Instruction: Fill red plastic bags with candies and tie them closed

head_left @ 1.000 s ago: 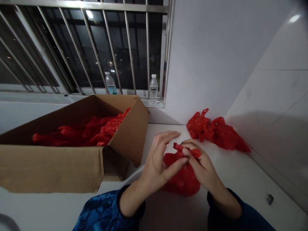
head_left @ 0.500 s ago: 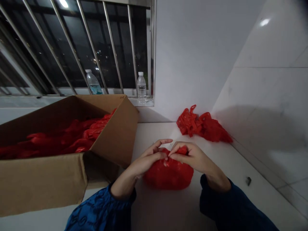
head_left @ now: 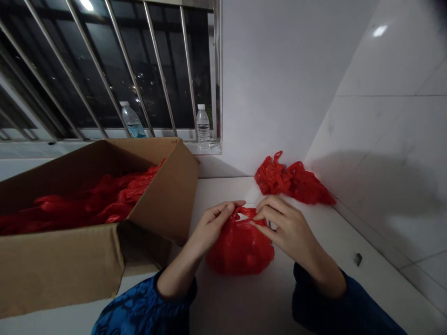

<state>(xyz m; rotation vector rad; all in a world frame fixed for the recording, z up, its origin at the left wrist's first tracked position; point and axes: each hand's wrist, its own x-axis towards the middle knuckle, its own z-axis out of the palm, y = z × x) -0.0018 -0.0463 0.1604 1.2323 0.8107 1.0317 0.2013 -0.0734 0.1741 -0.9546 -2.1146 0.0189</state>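
two bare hands work at the top of one red plastic bag (head_left: 240, 253), which sits, rounded and full-looking, on a white tabletop (head_left: 237, 309) directly in front of the person. the left hand (head_left: 208, 228) is at the bag's upper left, its thumb and forefinger together, clamped on the gathered plastic. the right hand (head_left: 288, 228) is at the upper right, knuckles up, its fingertips touching the plastic; the tips are small and dim in this view, so i cannot tell whether they pinch it firmly or only rest there. between the hands, a narrow strip of red plastic bridges across, with a small pale gap beneath it. both wrists come out of dark blue sleeves (head_left: 139, 304), the left one visibly patterned.

to the left stands a large open cardboard box (head_left: 66, 270), with many red bags (head_left: 87, 200) heaped inside. beyond the right hand, near the wall, lies a crumpled red pile (head_left: 293, 184) of thin plastic with loops poking up. a small dark object (head_left: 357, 259) lies on the tabletop, well to the right.

behind the box, two clear bottles (head_left: 203, 126) with white caps stand before a dark window crossed by metal bars (head_left: 157, 70).
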